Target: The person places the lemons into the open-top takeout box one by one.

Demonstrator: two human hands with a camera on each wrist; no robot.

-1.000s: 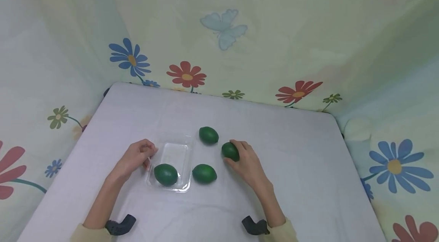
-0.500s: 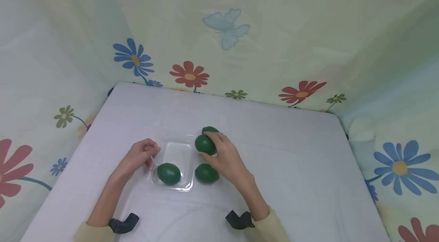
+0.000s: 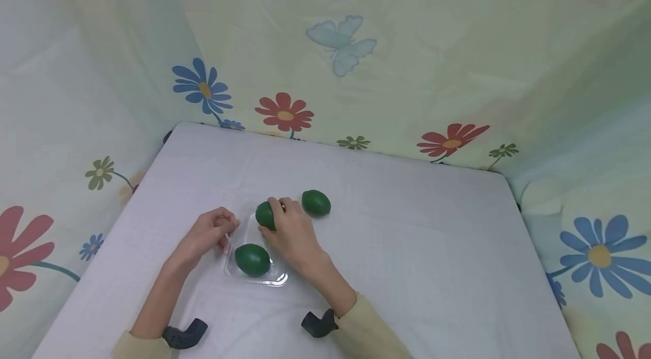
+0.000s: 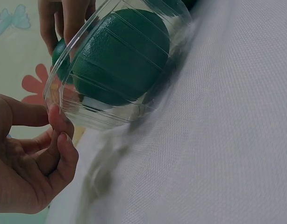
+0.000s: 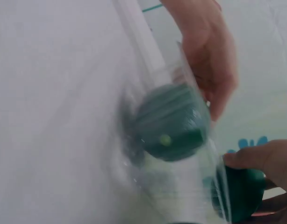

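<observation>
over the clear tray [image 3: 277, 282], right fingers [image 3: 277, 211] curl round a green fruit [image 3: 264, 216].

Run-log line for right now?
left hand: pinches edge of clear tray; right hand: holds lime over it; inside tray: second lime; on table: another lime

Right hand [image 3: 295, 236] holding lime [image 3: 264, 216], clear tray [image 3: 277, 280]

Have a see-through plastic tray [image 3: 278, 282] here with one glossy green lime [image 3: 252, 260] lying sideways in the near end. Also have a second lime [image 3: 265, 216] gripped over the far half by the right hand [image 3: 295, 237], plus a third lime [image 3: 316, 203] outside, off right.
</observation>
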